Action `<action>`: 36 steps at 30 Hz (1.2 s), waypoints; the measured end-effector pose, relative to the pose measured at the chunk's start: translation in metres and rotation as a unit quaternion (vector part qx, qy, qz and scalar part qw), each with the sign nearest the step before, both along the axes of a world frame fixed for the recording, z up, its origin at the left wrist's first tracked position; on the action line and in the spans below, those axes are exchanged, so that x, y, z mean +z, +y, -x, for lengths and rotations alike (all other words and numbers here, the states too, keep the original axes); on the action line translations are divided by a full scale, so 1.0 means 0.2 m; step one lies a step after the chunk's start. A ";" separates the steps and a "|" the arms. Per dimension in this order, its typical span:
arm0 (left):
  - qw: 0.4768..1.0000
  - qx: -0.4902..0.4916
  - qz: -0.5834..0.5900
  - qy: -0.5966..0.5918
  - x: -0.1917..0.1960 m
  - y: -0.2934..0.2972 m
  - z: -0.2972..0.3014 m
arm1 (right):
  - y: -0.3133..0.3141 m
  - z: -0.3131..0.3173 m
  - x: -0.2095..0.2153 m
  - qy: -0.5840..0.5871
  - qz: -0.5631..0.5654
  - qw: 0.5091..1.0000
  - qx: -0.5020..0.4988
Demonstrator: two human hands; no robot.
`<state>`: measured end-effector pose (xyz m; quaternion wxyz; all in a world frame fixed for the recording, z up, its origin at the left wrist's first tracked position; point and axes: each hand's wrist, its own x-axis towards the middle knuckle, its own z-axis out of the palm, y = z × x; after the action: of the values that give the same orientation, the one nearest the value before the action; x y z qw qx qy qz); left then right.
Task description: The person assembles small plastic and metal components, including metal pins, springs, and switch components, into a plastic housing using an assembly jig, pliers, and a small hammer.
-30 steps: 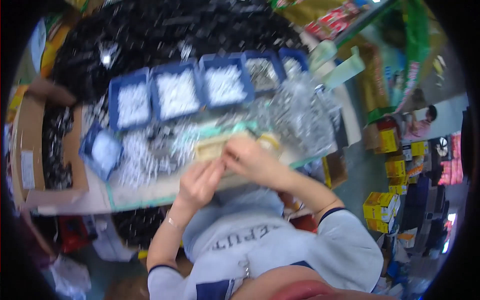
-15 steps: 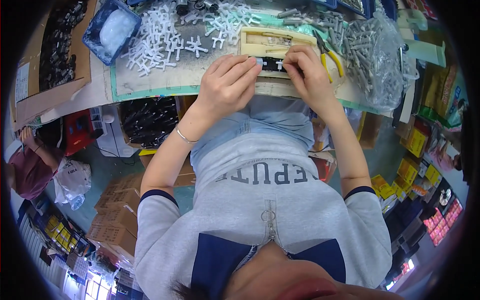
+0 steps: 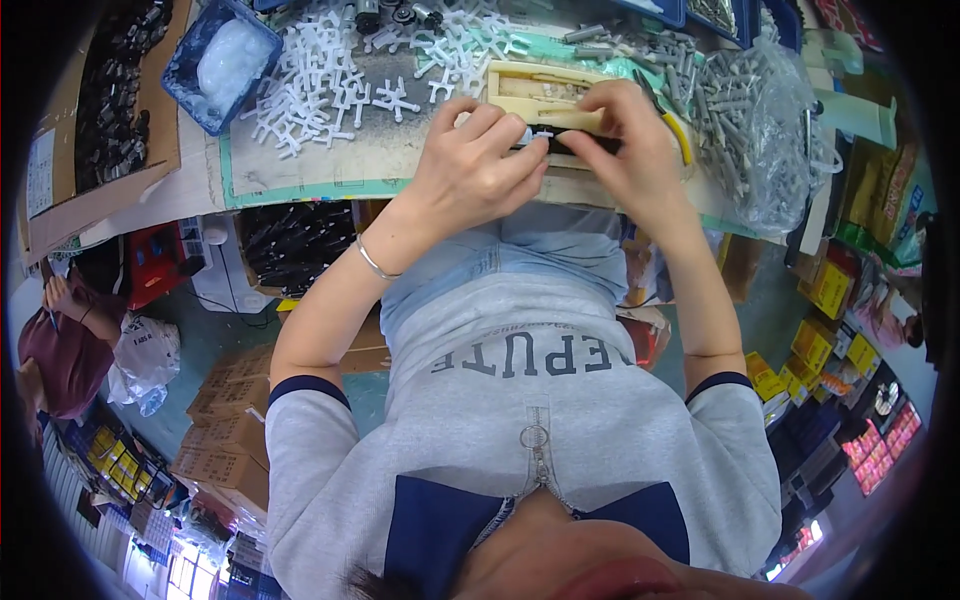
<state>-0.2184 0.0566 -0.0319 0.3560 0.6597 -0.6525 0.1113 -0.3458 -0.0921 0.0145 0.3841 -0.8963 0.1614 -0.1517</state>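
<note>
Left hand (image 3: pixel 475 160): fingers bent in, fingertips together, looks like a pinch on a pale bluish piece (image 3: pixel 525 137), mostly covered. Right hand (image 3: pixel 635 130): thumb and index apart with a gap between, nothing clearly gripped; the curled fingers behind can't be read.

Dark part (image 3: pixel 570 142) sits between the two hands, along the near side of the cream block (image 3: pixel 494 85). Its left end runs up to the left fingertips, the right thumb crosses just over it; contact there can't be told. Small white piece (image 3: pixel 542 134) shows at the dark part, just beside the left fingertips; whether it's seated, too small to tell.

Progress, my judgement: partway through one unit, small pieces at the dark part, both hands busy there. No finished unit I can pick out. Plenty left: loose white pieces (image 3: pixel 310 80) heaped on the surface (image 3: pixel 270 178) to the left.

Further out: pliers (image 3: pixel 683 140) by the right hand, unused; grey pins (image 3: pixel 720 110) and a clear bag (image 3: pixel 785 155) to the right; blue bin (image 3: pixel 182 75) far left, then a cardboard box (image 3: pixel 165 110).
</note>
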 end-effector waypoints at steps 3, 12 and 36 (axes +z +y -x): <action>1.000 -0.017 -0.007 0.000 0.02 -0.03 -0.01 | -0.22 -0.01 0.13 -0.062 0.099 0.992 -0.044; 0.998 -0.022 -0.021 0.049 0.26 -0.09 -0.11 | -1.04 -0.27 0.08 0.255 0.420 0.869 -0.056; 0.979 0.178 -0.057 -0.078 0.27 -0.54 -0.64 | -0.75 -0.23 0.26 -0.043 0.102 0.983 -0.143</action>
<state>-0.0910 -0.0523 0.0211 0.2404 0.7736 -0.5558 0.1868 -0.2997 -0.2414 0.0666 0.2713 -0.8913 0.2550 -0.2589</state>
